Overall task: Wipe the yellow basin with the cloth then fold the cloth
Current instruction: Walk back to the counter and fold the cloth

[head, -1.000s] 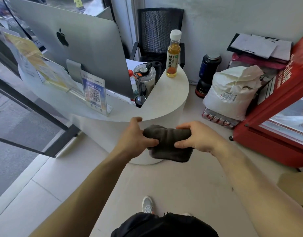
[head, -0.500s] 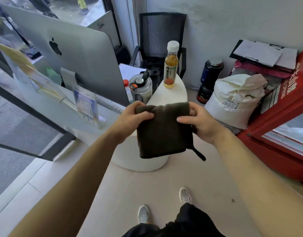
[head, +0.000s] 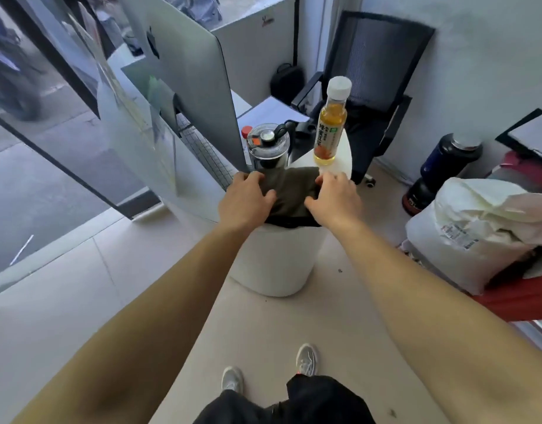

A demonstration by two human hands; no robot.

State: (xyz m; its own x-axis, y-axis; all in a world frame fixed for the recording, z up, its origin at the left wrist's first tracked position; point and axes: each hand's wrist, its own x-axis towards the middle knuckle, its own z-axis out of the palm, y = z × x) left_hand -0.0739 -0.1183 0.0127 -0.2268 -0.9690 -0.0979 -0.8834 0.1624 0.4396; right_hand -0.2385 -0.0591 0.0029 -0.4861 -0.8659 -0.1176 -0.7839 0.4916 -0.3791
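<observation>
A folded dark brown cloth (head: 292,192) lies on the rounded end of the white counter (head: 276,258). My left hand (head: 247,198) presses on its left edge and my right hand (head: 334,198) on its right edge, fingers curled over the fabric. The cloth sits just in front of a steel flask and a bottle. No yellow basin shows in this view.
On the counter behind the cloth stand a steel flask with a clear lid (head: 268,148) and a bottle of amber drink (head: 331,123). A silver monitor (head: 187,75) rises at the left. A black chair (head: 376,75), a dark jar (head: 444,169) and a white sack (head: 490,228) stand to the right.
The cloth hung in the air between both hands before; now both hands have moved forward and lowered it flat onto the counter's end. The camera has leaned closer to the counter.
</observation>
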